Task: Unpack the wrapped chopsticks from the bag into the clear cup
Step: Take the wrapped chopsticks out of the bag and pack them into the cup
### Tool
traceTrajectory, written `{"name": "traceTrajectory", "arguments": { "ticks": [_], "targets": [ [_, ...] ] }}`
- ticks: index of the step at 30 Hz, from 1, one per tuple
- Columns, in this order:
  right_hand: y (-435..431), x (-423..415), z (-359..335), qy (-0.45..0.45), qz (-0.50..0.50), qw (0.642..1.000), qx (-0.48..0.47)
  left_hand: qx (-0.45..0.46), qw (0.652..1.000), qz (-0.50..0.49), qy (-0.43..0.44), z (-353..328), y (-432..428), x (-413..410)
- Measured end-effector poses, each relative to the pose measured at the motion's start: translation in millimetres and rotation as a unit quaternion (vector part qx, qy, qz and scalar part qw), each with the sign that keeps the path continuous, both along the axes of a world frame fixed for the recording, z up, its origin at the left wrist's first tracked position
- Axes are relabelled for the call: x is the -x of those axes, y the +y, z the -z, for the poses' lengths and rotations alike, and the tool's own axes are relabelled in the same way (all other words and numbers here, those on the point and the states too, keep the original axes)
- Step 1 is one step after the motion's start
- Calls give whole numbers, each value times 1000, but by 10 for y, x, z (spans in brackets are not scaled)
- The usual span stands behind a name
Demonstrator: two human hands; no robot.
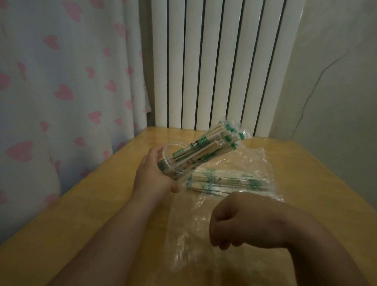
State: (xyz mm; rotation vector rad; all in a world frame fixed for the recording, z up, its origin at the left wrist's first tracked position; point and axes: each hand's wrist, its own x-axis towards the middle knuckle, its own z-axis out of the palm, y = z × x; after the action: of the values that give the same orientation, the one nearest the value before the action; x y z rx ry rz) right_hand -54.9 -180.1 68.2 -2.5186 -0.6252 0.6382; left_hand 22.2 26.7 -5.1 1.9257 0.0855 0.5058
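Gripping tilted cup [166, 155] of chopsticks [206, 147]: your left hand [152, 173], fingers wrapped round; right hand [240, 219] curled over bag [193, 235] holding more chopsticks [224, 181], pinch unclear.

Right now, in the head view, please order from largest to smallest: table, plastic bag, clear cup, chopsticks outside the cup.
1. table
2. plastic bag
3. chopsticks outside the cup
4. clear cup in the left hand
The last two look nearly alike, so their order is unsure.
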Motion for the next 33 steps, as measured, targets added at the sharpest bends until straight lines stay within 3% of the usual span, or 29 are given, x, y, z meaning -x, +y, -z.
{"name": "traceTrajectory", "arguments": {
  "ticks": [9,15,18,23,29,33],
  "targets": [
    [199,-81,259,-34,5,977,208,-10,1000,1,4,-23,-7,3],
    [321,-116,394,-31,59,950,306,-14,1000,3,5,-28,-7,5],
    [329,-167,496,-63,119,957,256,-19,1000,5,0,-34,-9,15],
    [246,-386,725,-92,133,961,226,-19,1000,6,1,-23,-7,9],
    [253,-649,917,-188,167,967,44,-27,1000,0,0,-22,-15,11],
    [279,-766,949,-188,163,967,57,-31,1000,-1,2,-26,-9,14]
  ]
}}
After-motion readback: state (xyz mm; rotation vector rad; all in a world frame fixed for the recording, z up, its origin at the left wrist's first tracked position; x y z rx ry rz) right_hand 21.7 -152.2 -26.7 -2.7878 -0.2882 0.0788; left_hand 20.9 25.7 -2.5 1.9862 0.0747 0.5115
